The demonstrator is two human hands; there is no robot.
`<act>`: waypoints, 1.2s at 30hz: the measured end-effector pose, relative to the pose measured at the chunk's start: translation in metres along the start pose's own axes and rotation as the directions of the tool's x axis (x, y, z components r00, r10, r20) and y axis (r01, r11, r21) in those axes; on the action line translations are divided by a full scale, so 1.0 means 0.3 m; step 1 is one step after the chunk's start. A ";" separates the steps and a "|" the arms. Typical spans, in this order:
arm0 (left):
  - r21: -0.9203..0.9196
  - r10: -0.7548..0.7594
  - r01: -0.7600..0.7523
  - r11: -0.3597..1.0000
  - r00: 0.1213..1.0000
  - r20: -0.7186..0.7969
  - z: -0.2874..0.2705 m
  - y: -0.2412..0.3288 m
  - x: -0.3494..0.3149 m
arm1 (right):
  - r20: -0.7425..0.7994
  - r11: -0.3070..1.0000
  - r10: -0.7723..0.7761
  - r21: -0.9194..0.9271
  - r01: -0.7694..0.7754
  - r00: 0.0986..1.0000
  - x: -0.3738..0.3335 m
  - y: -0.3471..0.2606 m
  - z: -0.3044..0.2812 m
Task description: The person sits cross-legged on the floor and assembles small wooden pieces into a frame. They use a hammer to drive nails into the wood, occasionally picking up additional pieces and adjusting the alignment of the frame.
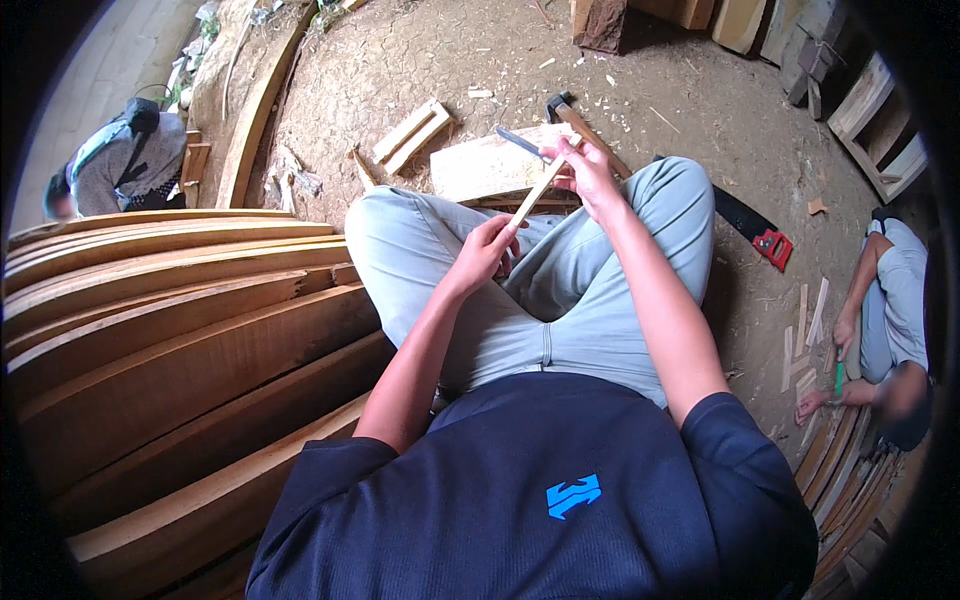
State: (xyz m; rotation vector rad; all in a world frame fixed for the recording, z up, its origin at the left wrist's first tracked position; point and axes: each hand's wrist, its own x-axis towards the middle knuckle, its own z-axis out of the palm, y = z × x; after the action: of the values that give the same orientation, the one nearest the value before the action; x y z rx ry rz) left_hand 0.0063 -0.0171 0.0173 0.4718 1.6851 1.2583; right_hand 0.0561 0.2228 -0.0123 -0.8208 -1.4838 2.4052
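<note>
My left hand (484, 254) is closed around the lower end of a narrow wooden strip (538, 194), which slants up and away to the right over my lap. At the strip's far end my right hand (590, 178) is closed on a knife (520, 142). Its blade points left, beside the strip; the knife's handle is hidden in my fingers. Beyond my crossed legs a pale wooden board (478, 163) lies on the ground. A hammer-like tool (597, 138) with a dark head and wooden handle lies at the board's right end.
Stacked planks (190, 345) fill the left side. A handsaw (772, 246) with a red handle lies right of my knee. A slotted wood block (413, 137) sits on the dirt floor among shavings. One person (890, 300) works at right with a green-handled tool; another (130, 160) is at far left.
</note>
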 end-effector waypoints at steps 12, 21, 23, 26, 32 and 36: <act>0.032 0.056 -0.055 0.998 0.998 -0.014 0.002 -0.022 0.003 | 0.131 0.997 0.081 -0.016 -0.080 0.988 -0.020 0.004 0.003; -0.112 -0.043 0.043 0.993 0.999 0.000 -0.007 -0.003 0.004 | 0.277 0.986 0.094 0.106 -0.127 0.956 -0.010 0.008 -0.013; -0.077 -0.028 0.027 0.997 1.000 -0.008 -0.014 -0.003 0.001 | 0.309 0.984 0.087 0.124 -0.130 0.947 -0.006 0.011 -0.005; -0.060 -0.023 0.021 0.998 1.000 -0.022 -0.020 -0.003 0.005 | 0.306 0.986 0.088 0.109 -0.127 0.948 -0.011 0.009 0.007; -0.074 -0.009 0.009 0.997 1.000 0.009 -0.017 -0.018 0.022 | 0.358 0.986 0.023 0.144 -0.079 0.934 -0.014 0.002 -0.001; 0.057 0.023 -0.023 0.998 1.000 0.007 -0.004 -0.040 0.031 | 0.409 0.967 -0.010 0.237 -0.095 0.913 0.029 0.056 -0.004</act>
State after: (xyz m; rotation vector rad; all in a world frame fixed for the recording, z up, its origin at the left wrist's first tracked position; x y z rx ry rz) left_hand 0.0036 -0.0154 0.0025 0.5303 1.7185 1.2261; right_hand 0.0516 0.2195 -0.0305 -0.3072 -1.2430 2.8486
